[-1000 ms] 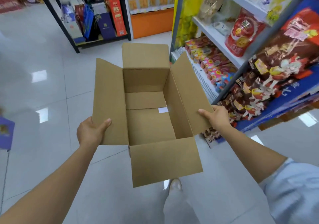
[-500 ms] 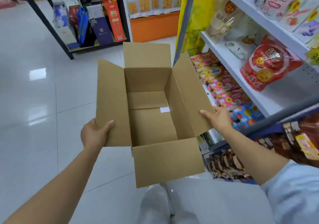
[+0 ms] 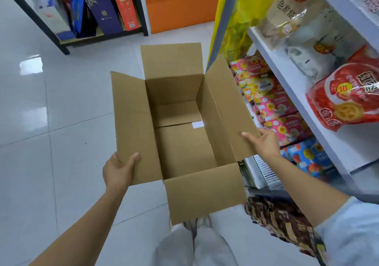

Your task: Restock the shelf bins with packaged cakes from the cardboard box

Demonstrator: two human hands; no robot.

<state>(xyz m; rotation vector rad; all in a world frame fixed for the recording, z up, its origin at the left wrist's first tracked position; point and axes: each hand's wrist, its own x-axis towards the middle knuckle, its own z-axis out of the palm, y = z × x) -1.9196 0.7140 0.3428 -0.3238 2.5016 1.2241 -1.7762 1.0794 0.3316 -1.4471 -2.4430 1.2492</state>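
1. Shelving is taking up more of the right side of the frame than a second ago. The dark chocolate display that was sitting there is sliding down to the lower right. The person therefore seems to be walking along the aisle.
2. Cardboard box is staying in the centre of the frame, carried above the tiled floor with all four flaps standing open. Its place between the arms is hardly changing.
3. Packaged cakes are lying in rows in the shelf bins at right centre, just beside the box's right flap. None are showing inside the box.
4. Left hand, below and left of centre, is gripping the near corner of the left flap with the thumb on top. Right hand, right of centre, is gripping the near edge of the right flap in the same way. Both holds are matching those of a second ago.
5. White label is the only thing lying on the box's bottom. The box is looking emptied, so restocking from it is probably finishing, and carrying it away is likely coming next.
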